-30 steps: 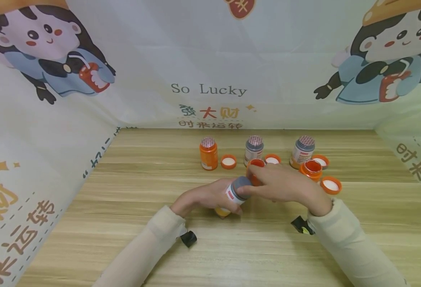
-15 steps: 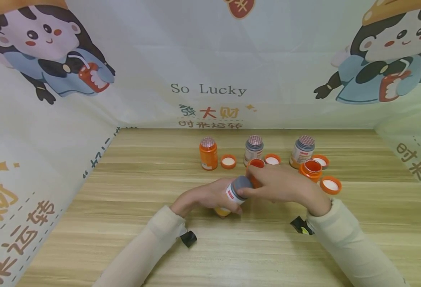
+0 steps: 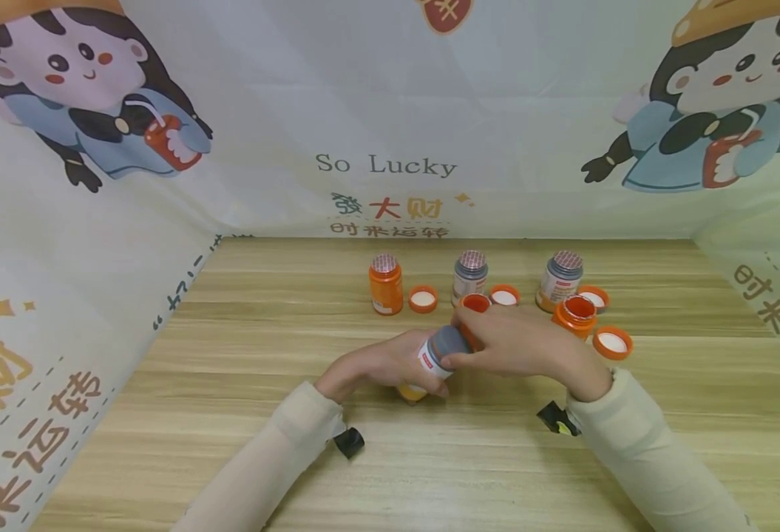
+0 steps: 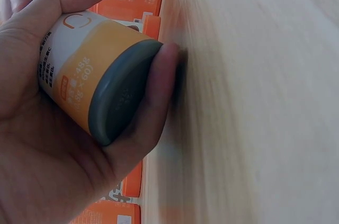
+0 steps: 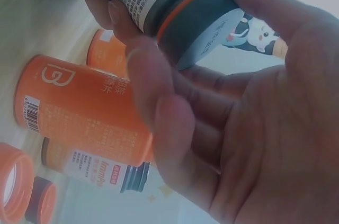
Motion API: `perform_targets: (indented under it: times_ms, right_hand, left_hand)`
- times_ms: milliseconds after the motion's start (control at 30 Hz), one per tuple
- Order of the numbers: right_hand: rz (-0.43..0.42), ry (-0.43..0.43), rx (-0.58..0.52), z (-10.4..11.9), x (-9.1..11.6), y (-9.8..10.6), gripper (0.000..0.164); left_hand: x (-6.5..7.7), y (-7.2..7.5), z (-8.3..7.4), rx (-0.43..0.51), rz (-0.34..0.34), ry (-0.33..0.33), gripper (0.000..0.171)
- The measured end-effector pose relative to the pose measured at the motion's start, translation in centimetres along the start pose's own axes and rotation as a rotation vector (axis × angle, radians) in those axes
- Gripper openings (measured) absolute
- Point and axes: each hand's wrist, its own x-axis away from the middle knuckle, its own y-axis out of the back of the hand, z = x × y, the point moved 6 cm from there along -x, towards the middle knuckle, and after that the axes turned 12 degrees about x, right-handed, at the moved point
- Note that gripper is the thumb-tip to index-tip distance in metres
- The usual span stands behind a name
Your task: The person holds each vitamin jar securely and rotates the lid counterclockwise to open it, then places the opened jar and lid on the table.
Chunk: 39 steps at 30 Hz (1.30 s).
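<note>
My left hand (image 3: 386, 360) grips a pill bottle (image 4: 79, 70) with a white and orange label, tilted with its top toward the right. In the left wrist view a finger lies across the bottle's dark base. At the bottle's dark grey cap (image 3: 448, 341) is my right hand (image 3: 529, 341). Its thumb and curled fingers take the cap from opposite sides, and an orange ring shows at the cap's lower edge in the right wrist view. Right behind the right hand stands an uncapped orange bottle (image 5: 79, 110), partly covered in the head view.
Along the back stand an orange bottle (image 3: 386, 287) and two grey-necked bottles (image 3: 470, 277), their mouths foil-sealed. Another open orange bottle (image 3: 574, 318) is right of the right hand. Several orange caps lie inside up, including one cap (image 3: 423, 299) at left and one cap (image 3: 612, 343) at right.
The right hand has shifted slightly left, its fingers and thumb moving a little at the cap. The left hand and tilted bottle have stayed in place.
</note>
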Motion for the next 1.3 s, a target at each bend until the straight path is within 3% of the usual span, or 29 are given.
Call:
perform_targets:
  times_ms: [300,567,800,1033,1300]
  right_hand:
    - [0.004,-0.016,-0.016,0.06,-0.06,-0.10,0.059]
    - [-0.001,0.015,0.001,0.28,-0.16,-0.32,0.048]
    - [0.009,0.000,-0.038,0.20,-0.09,-0.30,0.058]
    - [-0.015,0.023,0.010,0.48,-0.05,-0.03,0.047]
    - [-0.012,-0.006,-0.022,0.25,-0.18,-0.25,0.059]
  left_hand:
    - [0.09,-0.07,-0.16,0.026,0.001,-0.005,0.043]
    - [0.08,-0.07,-0.05,0.022,0.005,0.010,0.046]
    - [0.07,-0.02,0.03,0.010,-0.008,0.009,0.043]
    - [0.02,0.01,0.00,-0.007,-0.013,0.012,0.043]
    - [0.03,0.00,-0.02,-0.008,-0.021,0.012,0.043]
